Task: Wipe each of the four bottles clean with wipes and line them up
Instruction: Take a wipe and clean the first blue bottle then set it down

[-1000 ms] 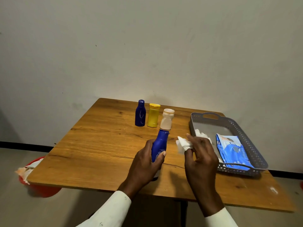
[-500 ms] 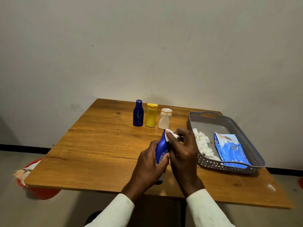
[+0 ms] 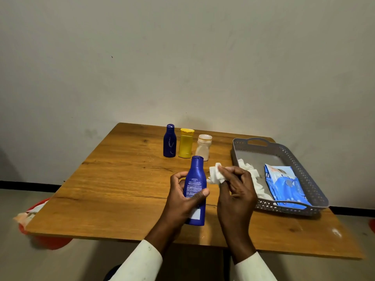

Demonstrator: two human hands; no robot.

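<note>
My left hand grips a tall blue bottle upright above the wooden table, label facing me. My right hand pinches a crumpled white wipe just right of the bottle's shoulder, a small gap between them. Three bottles stand in a row at the back of the table: a dark blue bottle, a yellow bottle and a cream bottle.
A grey perforated tray on the right holds a blue wipes pack and used white wipes. A red bin with paper in it sits on the floor under the table's left corner.
My right hand pressed the wipe onto the bottle's cap half a second ago, then drew back to the right with it. The left hand keeps its hold on the bottle.
</note>
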